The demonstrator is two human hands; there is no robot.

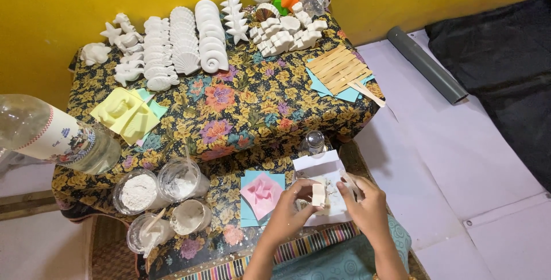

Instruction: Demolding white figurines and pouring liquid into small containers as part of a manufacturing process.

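The left hand (291,211) pinches a small white cast (318,195) over white paper (321,165); the right hand (367,202), fingers curled, grips a stick (348,180). A pink mould (261,193) lies at nine o'clock, a glass (314,142) at twelve on the desk (241,108).

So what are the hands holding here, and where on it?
The left hand pinches a small cream block at its lower end. The right hand grips a thin wooden stick near its lower end, over white paper.

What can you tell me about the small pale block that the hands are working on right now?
The small pale block is cream-white, roughly rectangular and plaster-like. It stands upright over a white sheet at the table's near edge. The left hand pinches its left side; the right hand is close on its right, contact unclear.
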